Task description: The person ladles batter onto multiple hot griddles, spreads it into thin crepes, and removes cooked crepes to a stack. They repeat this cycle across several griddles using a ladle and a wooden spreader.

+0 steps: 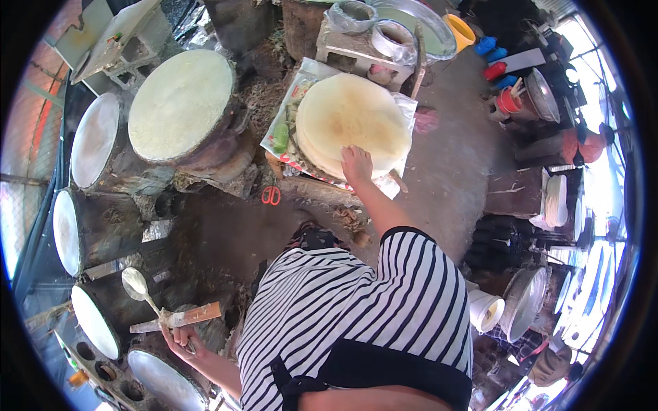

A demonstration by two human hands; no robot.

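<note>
My left hand [181,340], low on the left, is closed around a long-handled ladle [135,283] and a flat tool [195,315] that has a wooden part and a pale, smeared end. Both stick out beyond my fingers. My right hand [357,166] reaches forward, its fingertips lying on the near edge of a stack of large round flatbreads [356,109]. The thumb is hard to make out. Beneath the stack lies a printed plastic sheet [401,179] on a low stand. Left of it, a round griddle [179,103] is covered by a pale, even layer.
Several round griddles on drum-like stoves line the left, such as one pale griddle [96,140]. Orange-handled scissors [271,196] are near the stand's front. Behind the stand are a concrete block [339,46], a large metal basin [439,41] and a yellow bucket [460,31]. A white bucket [485,312] stands right.
</note>
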